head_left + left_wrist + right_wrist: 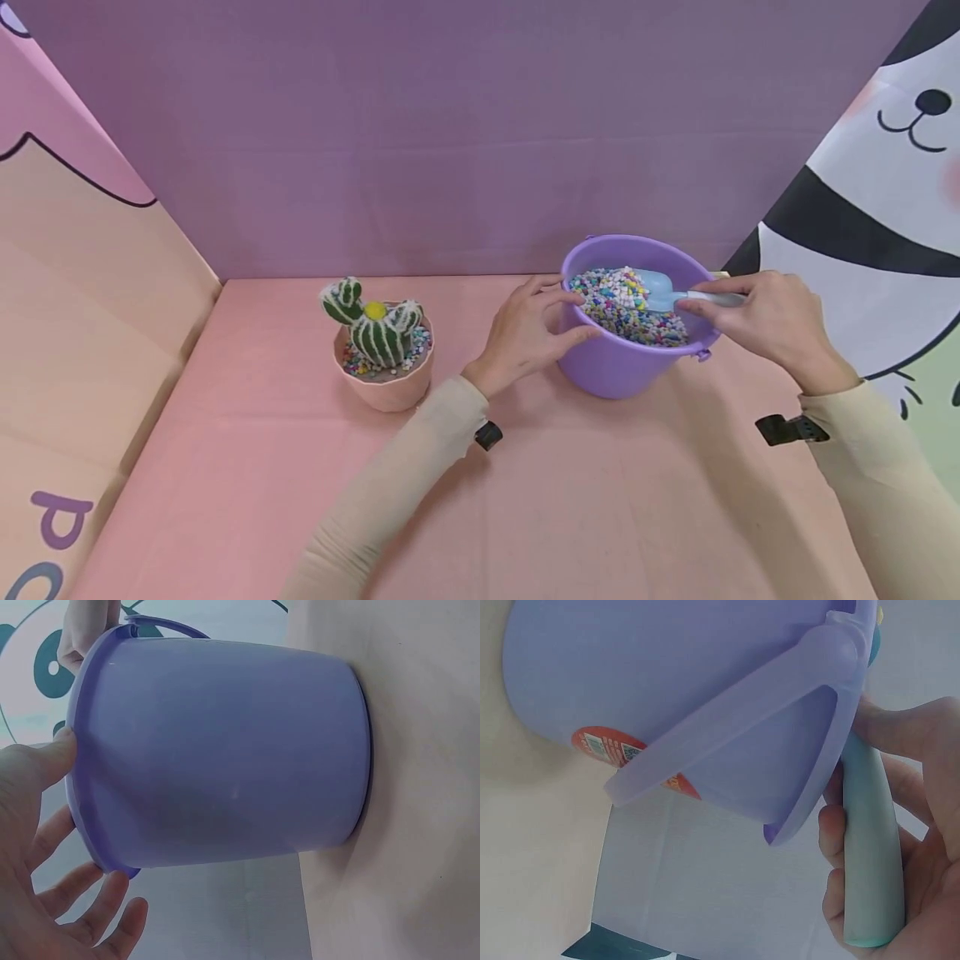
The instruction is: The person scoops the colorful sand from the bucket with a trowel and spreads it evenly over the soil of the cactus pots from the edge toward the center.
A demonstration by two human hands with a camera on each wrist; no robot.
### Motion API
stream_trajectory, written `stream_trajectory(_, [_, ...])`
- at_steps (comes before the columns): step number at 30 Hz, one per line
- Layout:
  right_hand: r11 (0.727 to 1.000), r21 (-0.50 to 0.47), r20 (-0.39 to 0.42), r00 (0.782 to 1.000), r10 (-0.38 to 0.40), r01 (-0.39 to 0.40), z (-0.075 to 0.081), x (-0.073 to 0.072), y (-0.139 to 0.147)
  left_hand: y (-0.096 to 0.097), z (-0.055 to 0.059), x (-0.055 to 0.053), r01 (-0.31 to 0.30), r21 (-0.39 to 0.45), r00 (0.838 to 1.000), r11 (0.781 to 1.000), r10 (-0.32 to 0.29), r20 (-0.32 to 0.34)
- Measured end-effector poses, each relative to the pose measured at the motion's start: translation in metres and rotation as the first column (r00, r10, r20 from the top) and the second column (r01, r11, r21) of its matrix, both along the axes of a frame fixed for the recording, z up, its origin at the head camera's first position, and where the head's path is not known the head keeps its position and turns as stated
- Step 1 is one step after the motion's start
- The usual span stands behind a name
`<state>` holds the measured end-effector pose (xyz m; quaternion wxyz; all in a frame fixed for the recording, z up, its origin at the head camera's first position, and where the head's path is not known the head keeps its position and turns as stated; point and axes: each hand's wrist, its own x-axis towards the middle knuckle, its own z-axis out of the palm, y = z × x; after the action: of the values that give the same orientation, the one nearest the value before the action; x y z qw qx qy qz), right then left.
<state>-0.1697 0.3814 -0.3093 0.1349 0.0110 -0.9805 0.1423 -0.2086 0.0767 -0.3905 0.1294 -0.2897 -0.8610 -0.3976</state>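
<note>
A purple bucket (611, 371) holds many small coloured pebbles (637, 332). My left hand (525, 333) holds the bucket's near-left rim, thumb and index finger at its edge; in the left wrist view the last fingers spread out past it. With my right hand (780, 321) I grip the pale handle (871, 847) of a light blue scoop (657, 287). Its blade lies inside the bucket, loaded with a heap of white, yellow and pink pebbles (624, 287). The right wrist view hides the blade behind the bucket wall.
Left of the bucket stands a pink pot (390, 392) with a striped cactus (381, 340) and coloured pebbles around it. The bucket's handle (727, 712) hangs down its right side. A purple backdrop (450, 142) rises behind the pink table (525, 517), with printed panels at both sides.
</note>
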Motion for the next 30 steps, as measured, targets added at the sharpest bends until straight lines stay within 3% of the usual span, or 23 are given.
stream_trajectory(19, [0.999, -0.029, -0.03, 0.999, 0.021, -0.022, 0.003, 0.008, 0.0, -0.002, 0.002, 0.003, 0.01, 0.003, 1.0, 1.0, -0.01, 0.022])
stream_trajectory(30, [0.999, -0.041, -0.034, 0.999, 0.011, -0.012, 0.009, 0.017, -0.01, -0.01, 0.005, 0.008, -0.022, 0.015, 1.0, 1.0, 0.022, 0.004])
